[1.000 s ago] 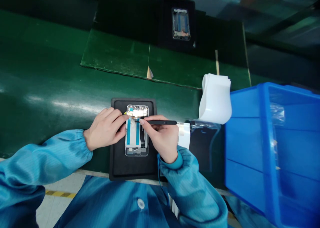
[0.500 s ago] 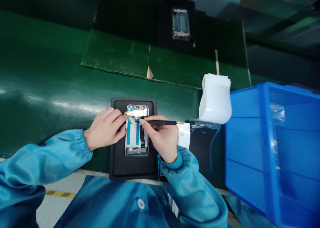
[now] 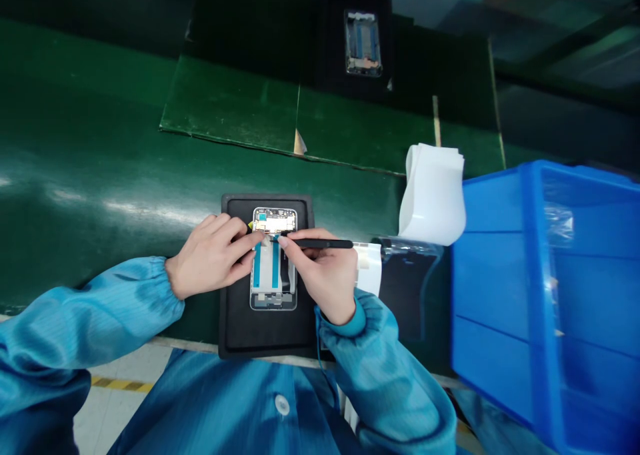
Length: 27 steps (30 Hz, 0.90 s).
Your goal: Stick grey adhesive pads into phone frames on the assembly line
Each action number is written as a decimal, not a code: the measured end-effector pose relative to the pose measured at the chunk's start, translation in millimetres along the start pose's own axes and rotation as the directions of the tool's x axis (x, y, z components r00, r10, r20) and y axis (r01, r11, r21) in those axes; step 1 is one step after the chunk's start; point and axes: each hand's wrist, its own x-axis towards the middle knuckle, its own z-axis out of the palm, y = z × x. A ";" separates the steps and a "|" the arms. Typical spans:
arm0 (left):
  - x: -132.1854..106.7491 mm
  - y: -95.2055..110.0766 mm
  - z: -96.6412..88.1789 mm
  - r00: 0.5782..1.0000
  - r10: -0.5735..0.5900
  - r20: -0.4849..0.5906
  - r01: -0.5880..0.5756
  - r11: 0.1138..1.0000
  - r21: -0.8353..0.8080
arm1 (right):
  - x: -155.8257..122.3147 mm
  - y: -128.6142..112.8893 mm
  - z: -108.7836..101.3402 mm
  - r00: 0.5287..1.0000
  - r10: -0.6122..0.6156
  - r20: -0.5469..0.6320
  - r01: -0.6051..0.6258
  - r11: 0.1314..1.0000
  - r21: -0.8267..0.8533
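An opened phone [image 3: 267, 265] lies in a black tray [image 3: 260, 338], its circuit board at the top and two blue strips down its middle. My right hand [image 3: 327, 272] grips black tweezers [image 3: 323, 244] like a pen, their tip over the phone just below the circuit board. From the left, my left hand [image 3: 213, 252] reaches over the phone's edge. Its index fingertip touches the phone near the tweezers' tip, and the thumb sits apart, lower at the side. What lies right under that fingertip is hidden. A small yellow tab [image 3: 251, 225] shows beside the phone.
A blue bin [image 3: 490, 268] stands at the right, with clear plastic in it. Next to it are a bent stack of white sheets [image 3: 433, 195] and a dark film sheet [image 3: 407, 292]. Farther back, another opened phone [image 3: 363, 44] lies on a black tray on a raised green board [image 3: 235, 102].
My left index finger has slid slightly to the right over the phone, toward the tweezers' tip. My right hand keeps its hold on the tweezers, almost still. The view has shifted slightly.
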 end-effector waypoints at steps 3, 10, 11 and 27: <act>0.8 0.1 -2.2 0.999 0.019 0.032 -0.020 1.000 0.015 | 0.1 -0.5 -0.2 1.000 -0.012 0.002 0.012 1.000 -0.007; 2.6 1.8 -5.3 0.996 0.020 0.090 -0.025 0.998 0.052 | -0.1 3.4 -1.0 0.999 -0.036 0.011 0.036 0.999 -0.035; 2.9 2.2 -5.8 0.995 0.020 0.096 -0.026 0.998 0.061 | -0.1 4.5 -1.1 0.999 -0.042 0.015 0.042 0.998 -0.039; 6.6 3.4 -9.6 0.979 0.037 0.202 -0.068 0.986 0.149 | 2.3 4.0 -2.2 0.998 0.033 -0.050 -0.030 0.998 0.056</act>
